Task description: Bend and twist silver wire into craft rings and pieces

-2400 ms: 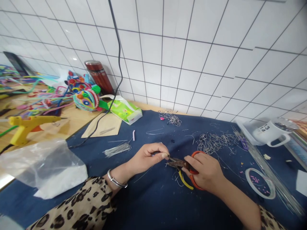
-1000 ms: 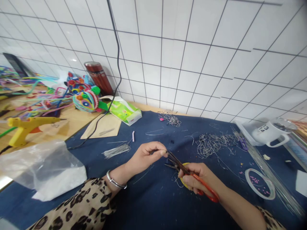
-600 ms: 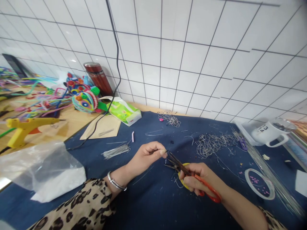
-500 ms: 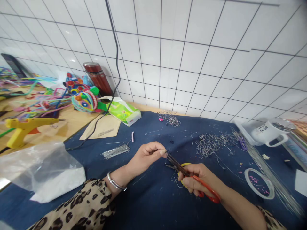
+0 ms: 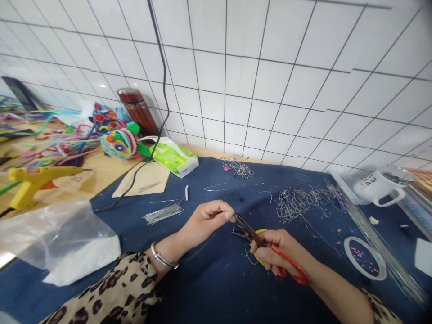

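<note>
— What sits at the far left?

— A yellow plastic glue gun (image 5: pixel 37 177) lies on the wooden table. Nearer the person, a crumpled clear plastic bag (image 5: pixel 60 234) overlaps the edge of the navy blue cloth (image 5: pixel 209 292).

— And further in?

— A ball of bright coiled pipe cleaners (image 5: pixel 119 144) and a tall dark red metal flask (image 5: pixel 138 110) sit against the tiled wall. Then come a green plastic packet (image 5: pixel 173 157) and a flat brown paper envelope (image 5: pixel 148 177). On the cloth, near the person's left hand (image 5: pixel 205 220), lies a small bundle of straight silver wires (image 5: pixel 164 212).

— What is that hand doing?

— Its thumb and forefinger are pressed together. What they pinch looks like a thin silver wire (image 5: pixel 235 216), though it is too fine to be sure.

— And beside it?

— Dark-bladed scissors with orange and yellow handles (image 5: pixel 251 231) sit just above the middle of the cloth. Their blades are parted in a narrow V, and the upper tip reaches the left fingertips. The right hand (image 5: pixel 280 254) is wrapped firmly around the handles.

— Further right?

— A loose tangle of silver wire (image 5: pixel 300 200) lies beyond the right hand. A ring of clear tape (image 5: pixel 364 258) lies flat on the cloth. At the far right, a white ceramic mug (image 5: pixel 380 186) stands at the edge.
</note>
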A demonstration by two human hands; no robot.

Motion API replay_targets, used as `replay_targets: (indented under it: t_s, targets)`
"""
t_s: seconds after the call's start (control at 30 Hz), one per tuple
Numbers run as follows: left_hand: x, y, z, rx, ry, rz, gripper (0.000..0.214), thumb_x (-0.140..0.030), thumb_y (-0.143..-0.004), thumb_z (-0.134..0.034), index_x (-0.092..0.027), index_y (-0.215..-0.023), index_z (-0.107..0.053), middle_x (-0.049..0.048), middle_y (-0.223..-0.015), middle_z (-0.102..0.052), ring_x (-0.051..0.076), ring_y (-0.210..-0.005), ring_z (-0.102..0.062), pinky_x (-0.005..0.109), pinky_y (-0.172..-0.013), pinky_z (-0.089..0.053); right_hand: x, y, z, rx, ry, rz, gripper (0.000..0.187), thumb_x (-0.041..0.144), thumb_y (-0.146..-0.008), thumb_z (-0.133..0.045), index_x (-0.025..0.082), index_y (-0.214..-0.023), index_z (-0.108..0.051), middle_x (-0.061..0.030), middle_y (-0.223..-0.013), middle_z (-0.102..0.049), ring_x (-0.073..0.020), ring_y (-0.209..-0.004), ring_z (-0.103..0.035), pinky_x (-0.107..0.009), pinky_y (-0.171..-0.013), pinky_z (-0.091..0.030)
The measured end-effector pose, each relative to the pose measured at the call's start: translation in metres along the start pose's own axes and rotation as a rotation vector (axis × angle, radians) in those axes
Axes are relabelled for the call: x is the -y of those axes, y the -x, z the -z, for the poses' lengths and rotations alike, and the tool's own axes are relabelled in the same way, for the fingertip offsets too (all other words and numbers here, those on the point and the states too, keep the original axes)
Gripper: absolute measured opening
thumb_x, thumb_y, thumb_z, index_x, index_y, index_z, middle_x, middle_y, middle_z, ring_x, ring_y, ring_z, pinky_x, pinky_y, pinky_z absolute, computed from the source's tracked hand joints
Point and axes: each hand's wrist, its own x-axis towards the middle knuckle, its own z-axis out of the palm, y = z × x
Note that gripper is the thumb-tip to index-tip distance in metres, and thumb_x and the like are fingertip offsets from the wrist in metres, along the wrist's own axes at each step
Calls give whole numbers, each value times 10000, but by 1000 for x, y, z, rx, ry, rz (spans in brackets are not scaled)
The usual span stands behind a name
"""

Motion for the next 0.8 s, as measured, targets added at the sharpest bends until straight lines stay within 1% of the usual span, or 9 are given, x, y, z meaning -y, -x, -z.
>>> replay_targets:
  t_s: [0.17, 0.3, 0.47, 0.53, 0.67, 0.8]
  targets:
    - [1, 0, 1, -1, -21, -16, 143, -242, -836, -545, -127, -793, -620, 51, -764, -613, 139, -736, -548, 286, -710, -430, 4, 1, -1, 8, -28, 3, 400, 515, -763, -551, 143, -909, -567, 33, -593, -506, -27, -386, -431, -139, -375, -348]
    - [-1, 0, 1, 0, -42, -39, 149, -247, -841, -535, -126, -807, -615, 61, -773, -613, 150, -750, -554, 300, -724, -438, 4, 2, -5, -4, -80, 10, 411, 529, -755, -553, 140, -888, -561, 41, -563, -497, -29, -369, -419, -130, -345, -321]
    - [-6, 2, -1, 54, -100, -75, 160, -251, -845, -525, -129, -796, -616, 66, -784, -612, 152, -750, -557, 301, -732, -438, -1, 0, -8, -72, -173, 44, 397, 521, -780, -536, 142, -898, -550, 38, -559, -495, -40, -372, -423, -139, -335, -320]
    - [-7, 2, -1, 52, -115, -66, 163, -249, -847, -521, -129, -795, -618, 65, -782, -613, 150, -750, -557, 298, -733, -436, -2, 0, -8, -101, -196, 64, 398, 519, -786, -529, 140, -905, -547, 40, -559, -489, -38, -373, -419, -142, -341, -324]
    - [-3, 1, 0, -17, -117, -6, 169, -254, -848, -522, -127, -788, -615, 57, -764, -616, 145, -743, -555, 289, -726, -434, 1, 1, -7, -114, -139, 39, 405, 526, -760, -555, 142, -889, -554, 49, -532, -479, -31, -355, -400, -138, -339, -313]
    - [0, 0, 0, -26, -90, 29, 185, -278, -843, -531, -126, -774, -610, 49, -749, -617, 140, -733, -553, 279, -719, -430, 4, 1, -7, -93, -50, -20, 394, 520, -742, -570, 150, -879, -570, 43, -549, -496, -29, -358, -408, -132, -338, -321]
